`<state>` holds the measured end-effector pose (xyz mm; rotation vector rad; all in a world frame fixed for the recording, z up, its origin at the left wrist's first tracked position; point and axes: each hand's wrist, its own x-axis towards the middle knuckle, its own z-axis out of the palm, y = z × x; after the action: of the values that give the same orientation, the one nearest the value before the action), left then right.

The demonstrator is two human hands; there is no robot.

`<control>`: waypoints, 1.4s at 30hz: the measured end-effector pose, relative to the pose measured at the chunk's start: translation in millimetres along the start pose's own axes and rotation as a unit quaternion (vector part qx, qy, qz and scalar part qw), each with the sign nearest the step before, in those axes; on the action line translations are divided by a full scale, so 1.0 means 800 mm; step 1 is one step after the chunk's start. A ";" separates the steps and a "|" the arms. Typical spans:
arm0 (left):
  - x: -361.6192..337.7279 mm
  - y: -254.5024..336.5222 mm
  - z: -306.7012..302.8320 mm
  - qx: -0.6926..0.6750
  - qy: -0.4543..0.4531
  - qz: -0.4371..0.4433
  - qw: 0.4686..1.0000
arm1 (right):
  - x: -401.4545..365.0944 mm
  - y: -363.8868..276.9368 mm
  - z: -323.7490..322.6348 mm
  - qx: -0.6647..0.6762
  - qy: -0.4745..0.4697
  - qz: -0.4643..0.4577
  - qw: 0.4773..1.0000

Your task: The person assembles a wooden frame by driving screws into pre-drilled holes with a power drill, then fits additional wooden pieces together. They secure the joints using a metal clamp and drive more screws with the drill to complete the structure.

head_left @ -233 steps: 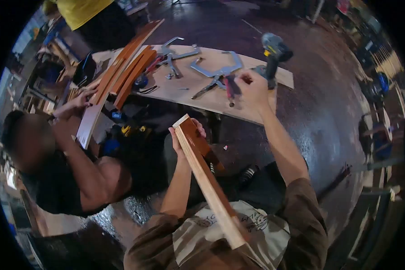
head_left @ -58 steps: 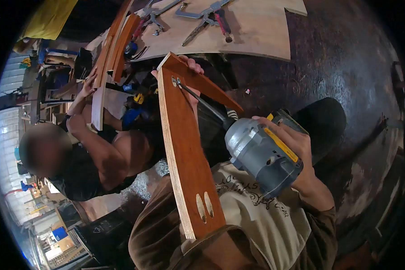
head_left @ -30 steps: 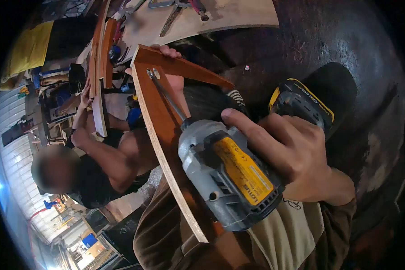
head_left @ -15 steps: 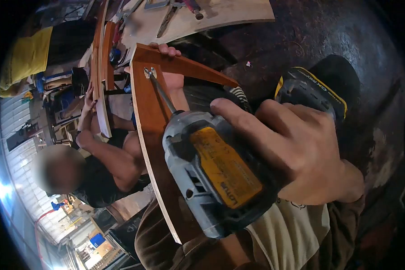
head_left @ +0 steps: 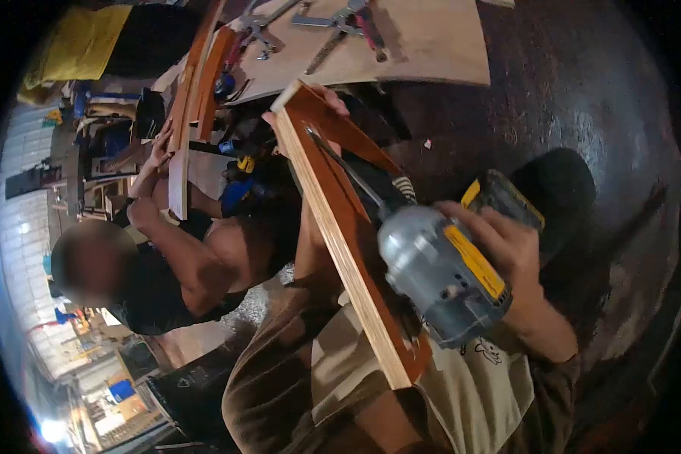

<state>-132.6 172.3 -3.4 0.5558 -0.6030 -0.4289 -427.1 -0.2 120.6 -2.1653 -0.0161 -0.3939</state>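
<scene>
Slip risk at a steadied corner

The reddish-brown, pale-edged plywood frame [head_left: 356,257], two boards meeting at a corner, slants before the person's body. The left hand [head_left: 331,100] is curled about its corner, fingers pressed to the wood. The right hand [head_left: 511,246] is closed around the grip of the grey power driver with a yellow label [head_left: 439,265], to the frame's right; its trigger finger cannot be made out.

The long, thin steel bit [head_left: 356,175] meets the frame's inner face near that corner at a shallow slant; whether it is seated cannot be told. That angle could let it skate out, scoring the brown face or catching the nearby left fingers. No clamp holds the frame, so the driver's twist could swing it; too much force near the corner could split the layers.

Counted: one frame, one driver, one bit. Beyond the frame, the pale wooden surface [head_left: 431,45] bears two metal clamps in partial view, one nearer [head_left: 348,23] and one farther left [head_left: 257,32]. Left of the frame, one co-worker in black [head_left: 155,291] touches a bundle of long brown boards [head_left: 180,125], at least two. One small white scrap [head_left: 427,144] lies on the floor to its right.
</scene>
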 end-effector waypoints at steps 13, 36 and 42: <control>-0.037 -0.001 -0.014 -0.089 0.011 -0.032 0.995 | -0.070 0.028 0.110 0.076 0.049 0.022 0.996; -0.027 -0.014 -0.039 -0.096 0.011 -0.060 0.993 | -0.050 0.018 0.097 0.050 0.007 0.058 0.997; -0.027 -0.011 -0.025 -0.056 0.056 -0.047 0.996 | -0.047 0.023 0.097 0.058 0.013 0.039 0.997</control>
<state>-138.2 184.3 -31.0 0.4996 -0.4432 -0.5142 -438.7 55.9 53.2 -2.0397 0.0572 -0.3668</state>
